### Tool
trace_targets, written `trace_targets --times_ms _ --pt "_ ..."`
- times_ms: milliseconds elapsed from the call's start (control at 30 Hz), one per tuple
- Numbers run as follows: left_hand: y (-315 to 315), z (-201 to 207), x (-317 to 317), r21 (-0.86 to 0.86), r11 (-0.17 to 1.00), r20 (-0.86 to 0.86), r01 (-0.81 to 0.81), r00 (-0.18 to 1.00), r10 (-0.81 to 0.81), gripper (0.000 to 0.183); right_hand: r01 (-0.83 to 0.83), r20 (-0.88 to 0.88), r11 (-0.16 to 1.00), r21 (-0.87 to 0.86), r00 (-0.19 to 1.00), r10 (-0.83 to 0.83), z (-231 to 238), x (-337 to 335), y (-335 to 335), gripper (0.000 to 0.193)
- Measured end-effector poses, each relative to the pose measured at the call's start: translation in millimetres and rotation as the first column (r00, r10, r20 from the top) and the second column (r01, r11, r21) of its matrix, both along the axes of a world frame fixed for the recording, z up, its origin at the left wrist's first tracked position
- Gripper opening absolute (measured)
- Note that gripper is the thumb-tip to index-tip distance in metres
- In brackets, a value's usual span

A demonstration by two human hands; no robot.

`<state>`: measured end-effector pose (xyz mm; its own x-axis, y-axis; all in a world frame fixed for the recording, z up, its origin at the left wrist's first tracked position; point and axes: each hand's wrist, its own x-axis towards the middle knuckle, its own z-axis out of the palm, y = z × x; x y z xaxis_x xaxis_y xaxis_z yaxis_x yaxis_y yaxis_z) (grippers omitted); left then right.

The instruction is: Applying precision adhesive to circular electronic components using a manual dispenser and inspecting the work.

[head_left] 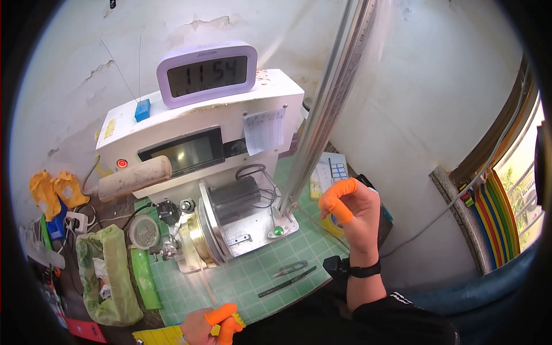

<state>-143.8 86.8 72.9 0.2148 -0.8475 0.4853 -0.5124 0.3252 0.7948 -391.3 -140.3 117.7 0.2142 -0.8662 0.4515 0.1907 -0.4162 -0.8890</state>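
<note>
My right hand is raised at the right, beside the metal upright. Orange finger cots cover its thumb and a fingertip, pressed together in a pinch; anything held there is too fine to see. My left hand, also with orange finger cots, is low at the front edge of the green mat, its fingers curled in. Yellow shows beside and between those fingers, but what they hold cannot be told. A winding machine with a gold spool stands ahead. From the spool a thin pinkish strand runs down toward my left hand.
A purple digital clock sits on the machine. Tweezers and small thread snips lie on the green mat. A bag-lined bin stands left. The metal upright rises between machine and right hand.
</note>
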Motion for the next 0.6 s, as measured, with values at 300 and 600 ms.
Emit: trace_targets --times_ms 300,600 --pt "3 3 3 0.012 1.0 0.004 -0.009 1.0 0.009 0.019 -0.324 0.131 0.945 0.045 0.94 0.315 10 10 25 0.005" --pt "10 7 3 0.023 0.998 0.071 0.066 0.995 -0.068 0.019 -0.415 0.216 0.898 0.145 0.899 0.38 5 20 37 0.005"
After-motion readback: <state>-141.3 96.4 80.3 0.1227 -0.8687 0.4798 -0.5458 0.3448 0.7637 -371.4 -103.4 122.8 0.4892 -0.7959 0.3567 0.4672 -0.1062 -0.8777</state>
